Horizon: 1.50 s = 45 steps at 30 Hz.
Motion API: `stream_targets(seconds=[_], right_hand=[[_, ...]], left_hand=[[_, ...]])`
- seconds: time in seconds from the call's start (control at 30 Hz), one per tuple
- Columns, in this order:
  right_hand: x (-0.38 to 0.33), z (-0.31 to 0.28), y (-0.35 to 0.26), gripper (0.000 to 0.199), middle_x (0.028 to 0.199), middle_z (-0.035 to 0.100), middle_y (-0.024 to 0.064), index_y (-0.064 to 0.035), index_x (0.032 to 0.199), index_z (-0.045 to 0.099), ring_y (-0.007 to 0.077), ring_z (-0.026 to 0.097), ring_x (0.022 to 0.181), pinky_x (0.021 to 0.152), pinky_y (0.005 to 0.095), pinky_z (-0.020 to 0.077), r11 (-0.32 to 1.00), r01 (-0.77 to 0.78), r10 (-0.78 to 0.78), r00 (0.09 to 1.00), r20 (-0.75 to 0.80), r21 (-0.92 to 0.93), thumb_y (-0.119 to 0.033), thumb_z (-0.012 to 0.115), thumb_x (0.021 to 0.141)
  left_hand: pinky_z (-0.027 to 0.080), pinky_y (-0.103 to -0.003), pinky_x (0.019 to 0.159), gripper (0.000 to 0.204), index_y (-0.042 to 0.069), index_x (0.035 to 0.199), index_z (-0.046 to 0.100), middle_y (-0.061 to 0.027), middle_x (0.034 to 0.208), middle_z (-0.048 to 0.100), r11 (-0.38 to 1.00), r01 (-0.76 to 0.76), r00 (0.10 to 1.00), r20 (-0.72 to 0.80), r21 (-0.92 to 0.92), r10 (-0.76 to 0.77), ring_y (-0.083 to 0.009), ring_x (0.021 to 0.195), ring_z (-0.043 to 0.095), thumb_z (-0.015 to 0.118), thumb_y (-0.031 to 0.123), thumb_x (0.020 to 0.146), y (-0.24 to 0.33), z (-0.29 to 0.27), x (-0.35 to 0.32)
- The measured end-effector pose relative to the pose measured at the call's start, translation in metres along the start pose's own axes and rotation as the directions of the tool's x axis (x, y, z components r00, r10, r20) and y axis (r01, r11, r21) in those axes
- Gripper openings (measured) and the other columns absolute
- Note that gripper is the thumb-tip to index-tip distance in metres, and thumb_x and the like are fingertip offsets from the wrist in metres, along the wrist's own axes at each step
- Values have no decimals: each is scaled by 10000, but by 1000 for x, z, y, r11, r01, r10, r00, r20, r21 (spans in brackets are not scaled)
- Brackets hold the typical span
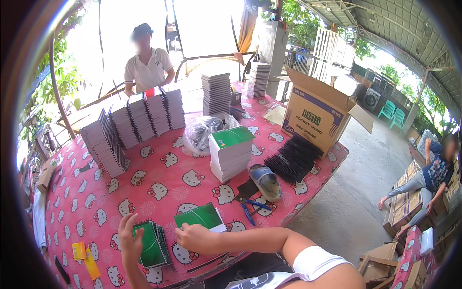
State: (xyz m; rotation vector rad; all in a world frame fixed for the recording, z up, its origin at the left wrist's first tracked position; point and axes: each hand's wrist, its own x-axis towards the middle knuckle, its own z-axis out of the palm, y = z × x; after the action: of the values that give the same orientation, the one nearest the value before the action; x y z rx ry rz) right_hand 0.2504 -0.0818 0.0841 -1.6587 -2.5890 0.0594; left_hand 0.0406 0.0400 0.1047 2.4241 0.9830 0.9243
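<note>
My left hand (129, 241) is raised with its fingers apart, at the left edge of a small stack of green spiral notebooks (152, 243). My right hand (195, 238) is closed, its fingertips pinched at the lower left edge of a green-covered notepad (204, 216). That pad lies tilted on the table, with white pages showing at its right side. Beyond it stands a tall stack of notepads (231, 161) with a green cover on top. Blue-handled pliers (252, 210) rest to the right, beside a blue-grey slipper (265, 182).
Black spiral coils (293, 158) lie before an open cardboard box (315, 115). A clear plastic bag (202, 135) and tall notebook stacks (144, 118) stand on the pink tablecloth (159, 168). One person (149, 70) stands across the table; another person (433, 168) sits at the right.
</note>
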Motion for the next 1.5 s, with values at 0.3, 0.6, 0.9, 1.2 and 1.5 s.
stream_targets(seconds=[0.3,0.6,0.9,1.2,1.5], right_hand=[[3,-14,21,153,1001,587,181,-13,854,646,339,620,875,760,421,516,970,51,-52,999,-4,236,-34,641,702],[-15,-14,37,387,1099,635,159,-23,1157,578,295,653,912,737,391,533,869,103,166,860,-482,483,-3,595,771],[-82,-36,24,488,1197,580,154,-12,1276,506,287,589,1070,913,331,476,963,28,189,637,-748,268,-57,673,820],[-77,48,62,413,1029,501,15,-80,1102,414,88,490,978,846,258,411,368,86,574,762,-299,926,108,638,810],[-73,42,44,295,951,584,97,-39,1012,459,170,573,854,758,301,461,497,-7,631,689,-357,867,78,646,817]], left_hand=[[452,-283,900,290,-6,1225,553,-88,1118,603,696,126,942,-136,-707,-308,-155,1008,582,546,40,939,46,2,-48],[544,-312,762,416,14,1321,428,-99,1047,620,138,265,954,239,-954,-178,-176,905,635,568,137,950,100,6,-49],[484,-225,751,230,76,1188,461,-42,1013,608,426,220,942,78,-877,-326,-120,893,592,480,26,965,100,86,-26],[431,-373,923,481,46,1304,447,-153,1159,522,759,-83,971,-223,-646,-84,-245,1070,530,527,-114,857,102,116,-24],[308,-472,1044,573,115,1328,503,-218,1337,447,991,-119,962,-253,-67,98,-347,1240,448,629,-49,793,119,98,-30]])
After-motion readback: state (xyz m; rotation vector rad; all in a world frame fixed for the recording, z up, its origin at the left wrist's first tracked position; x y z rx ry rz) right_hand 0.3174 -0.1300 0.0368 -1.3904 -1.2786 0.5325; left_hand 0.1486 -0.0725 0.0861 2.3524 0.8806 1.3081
